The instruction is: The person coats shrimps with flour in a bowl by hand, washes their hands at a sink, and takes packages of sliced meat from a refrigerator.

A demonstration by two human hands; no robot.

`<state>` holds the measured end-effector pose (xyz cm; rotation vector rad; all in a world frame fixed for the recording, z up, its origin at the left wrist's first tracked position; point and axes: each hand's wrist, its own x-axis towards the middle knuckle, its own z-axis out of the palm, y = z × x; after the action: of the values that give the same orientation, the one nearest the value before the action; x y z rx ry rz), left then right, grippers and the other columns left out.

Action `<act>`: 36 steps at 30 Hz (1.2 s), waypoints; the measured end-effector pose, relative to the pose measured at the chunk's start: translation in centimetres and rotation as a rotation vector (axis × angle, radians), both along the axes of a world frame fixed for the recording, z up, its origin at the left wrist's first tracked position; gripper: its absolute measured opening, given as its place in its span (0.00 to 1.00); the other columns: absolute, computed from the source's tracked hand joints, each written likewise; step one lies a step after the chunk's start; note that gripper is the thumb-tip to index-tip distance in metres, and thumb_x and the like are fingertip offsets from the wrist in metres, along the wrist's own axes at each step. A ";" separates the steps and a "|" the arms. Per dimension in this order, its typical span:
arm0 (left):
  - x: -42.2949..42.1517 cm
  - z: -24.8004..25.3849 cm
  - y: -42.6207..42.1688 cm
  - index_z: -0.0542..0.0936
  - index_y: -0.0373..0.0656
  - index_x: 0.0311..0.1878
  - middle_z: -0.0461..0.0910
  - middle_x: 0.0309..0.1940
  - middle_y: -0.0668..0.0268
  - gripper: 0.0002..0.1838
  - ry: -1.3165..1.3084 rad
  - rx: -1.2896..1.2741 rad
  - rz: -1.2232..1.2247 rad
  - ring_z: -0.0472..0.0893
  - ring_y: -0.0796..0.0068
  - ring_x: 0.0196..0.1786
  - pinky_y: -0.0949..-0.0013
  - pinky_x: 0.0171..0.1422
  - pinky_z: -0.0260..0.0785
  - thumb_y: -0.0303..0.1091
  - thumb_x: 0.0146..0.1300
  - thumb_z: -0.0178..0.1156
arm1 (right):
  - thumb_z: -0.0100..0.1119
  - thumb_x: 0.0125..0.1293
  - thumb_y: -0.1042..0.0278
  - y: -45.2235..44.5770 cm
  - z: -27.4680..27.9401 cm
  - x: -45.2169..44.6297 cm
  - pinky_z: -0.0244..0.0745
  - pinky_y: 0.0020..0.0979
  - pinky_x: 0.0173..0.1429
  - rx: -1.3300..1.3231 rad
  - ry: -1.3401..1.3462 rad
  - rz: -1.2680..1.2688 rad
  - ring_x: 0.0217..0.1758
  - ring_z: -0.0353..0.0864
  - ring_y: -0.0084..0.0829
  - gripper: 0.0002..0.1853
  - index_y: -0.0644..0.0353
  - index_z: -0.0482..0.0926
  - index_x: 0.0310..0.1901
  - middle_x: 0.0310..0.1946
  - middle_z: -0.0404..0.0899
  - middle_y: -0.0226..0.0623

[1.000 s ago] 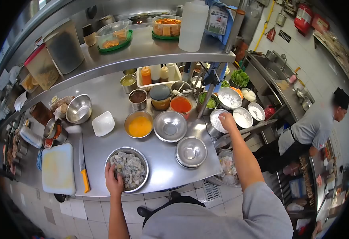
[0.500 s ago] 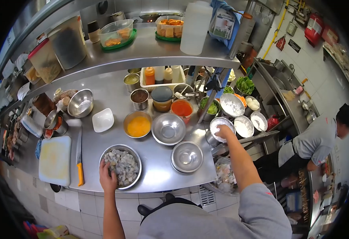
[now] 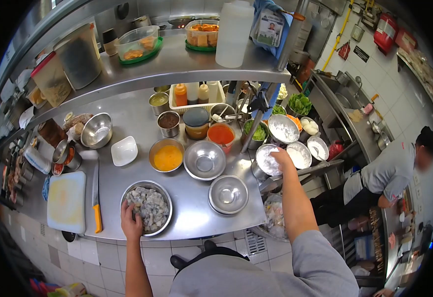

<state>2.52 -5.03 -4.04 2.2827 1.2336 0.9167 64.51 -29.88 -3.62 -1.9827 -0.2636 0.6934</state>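
The right hand (image 3: 284, 160) dips its fingers at white powder (image 3: 265, 159), grasping some or not I cannot tell, while at eight o'clock the left hand (image 3: 132, 224), loosely spread, touches shrimp-like pieces (image 3: 152, 204) in a steel bowl (image 3: 170, 212), visibly uncoated, so work seems early.

Commercial kitchen with steel counter (image 3: 194, 213)

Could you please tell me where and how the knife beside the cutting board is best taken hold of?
Best by its yellow handle, from above and the near side, probably with the left hand, which is closer. The knife lies flat beside the cutting board, handle toward the table's near edge, blade pointing away.
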 end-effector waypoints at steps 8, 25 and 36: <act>-0.3 -1.0 0.7 0.78 0.40 0.53 0.69 0.67 0.49 0.21 -0.061 0.001 0.009 0.70 0.47 0.67 0.56 0.69 0.65 0.26 0.52 0.56 | 0.66 0.59 0.63 -1.1 -2.2 1.4 0.78 0.41 0.38 0.441 0.292 -0.367 0.36 0.83 0.34 0.18 0.57 0.78 0.50 0.37 0.83 0.36; -1.7 -1.5 1.2 0.68 0.36 0.66 0.71 0.63 0.50 0.24 -0.451 -0.087 0.059 0.71 0.52 0.66 0.61 0.70 0.62 0.28 0.66 0.52 | 0.55 0.69 0.71 9.2 4.3 -16.9 0.83 0.31 0.42 0.755 0.454 0.099 0.38 0.85 0.31 0.08 0.56 0.77 0.48 0.40 0.84 0.36; -2.7 -1.6 2.1 0.59 0.34 0.72 0.64 0.69 0.49 0.27 -0.826 -0.399 -0.080 0.64 0.59 0.72 0.62 0.77 0.53 0.26 0.71 0.46 | 0.65 0.58 0.80 25.5 1.2 -47.7 0.78 0.29 0.48 0.295 0.435 0.594 0.44 0.83 0.30 0.21 0.64 0.75 0.54 0.43 0.82 0.38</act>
<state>-0.15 -2.98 -5.68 1.3881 0.8362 1.2602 16.84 -4.43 -2.41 -1.4219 -0.6583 1.3546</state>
